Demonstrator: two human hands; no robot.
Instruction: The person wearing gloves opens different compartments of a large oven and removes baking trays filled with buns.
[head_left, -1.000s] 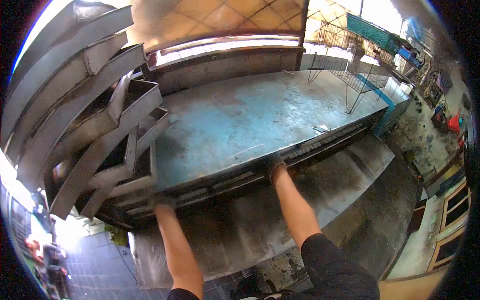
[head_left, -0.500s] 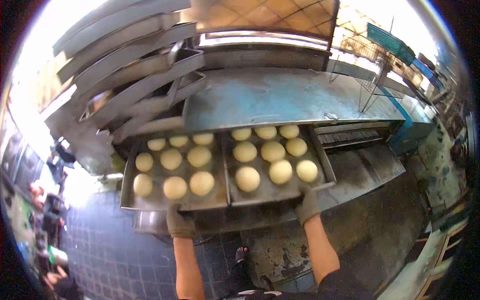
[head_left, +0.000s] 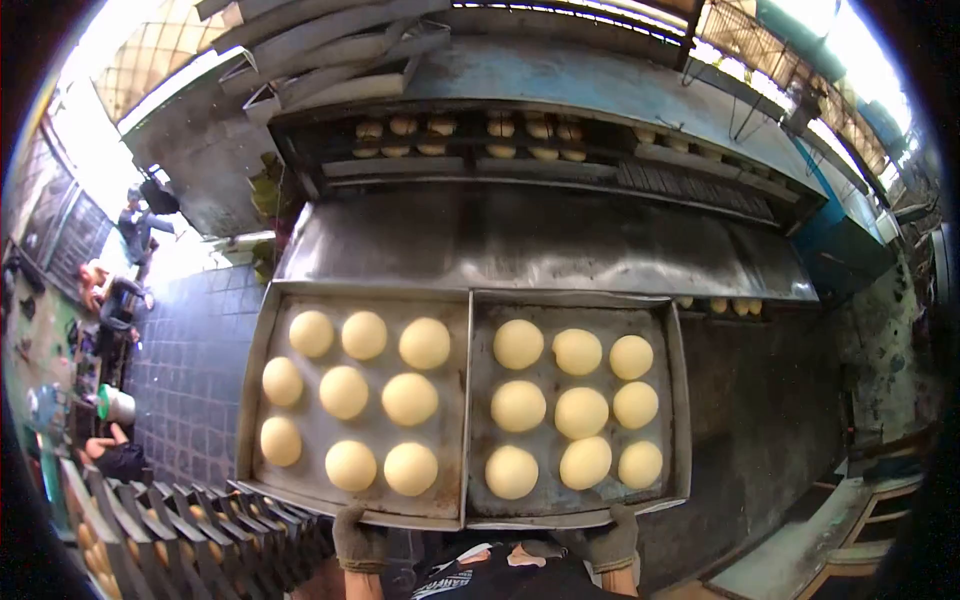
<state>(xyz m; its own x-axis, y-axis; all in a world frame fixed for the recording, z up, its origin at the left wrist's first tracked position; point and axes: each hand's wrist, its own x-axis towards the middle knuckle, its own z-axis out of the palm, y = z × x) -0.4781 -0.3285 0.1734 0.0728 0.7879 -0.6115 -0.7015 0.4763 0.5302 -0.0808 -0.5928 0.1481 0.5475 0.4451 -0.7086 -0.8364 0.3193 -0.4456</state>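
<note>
Two metal baking trays sit side by side in front of me, the left tray (head_left: pixel 312 440) touching the right tray (head_left: pixel 678 400). Both carry rows of round, pale yellow dough balls (head_left: pixel 410 399), spaced apart for the most part; a few on the right touch. My left hand (head_left: pixel 360 542), in a grey-brown glove, is closed on the near edge of the left tray. A matching glove covers my right hand (head_left: pixel 610 542), which grips the near edge of the right tray. The fingers beneath the trays are hidden.
Beyond the trays a low, wide oven (head_left: pixel 480 165) stands open, with more dough balls inside. Its flat metal door panel (head_left: pixel 540 240) extends toward me. Stacked trays (head_left: pixel 340 60) rest on top. A rack of filled trays (head_left: pixel 190 540) stands at lower left; people (head_left: pixel 135 225) sit farther left.
The trays have come back toward me, away from the oven front, and both hands have come closer to my body. The oven opening and its door panel now show beyond them.
</note>
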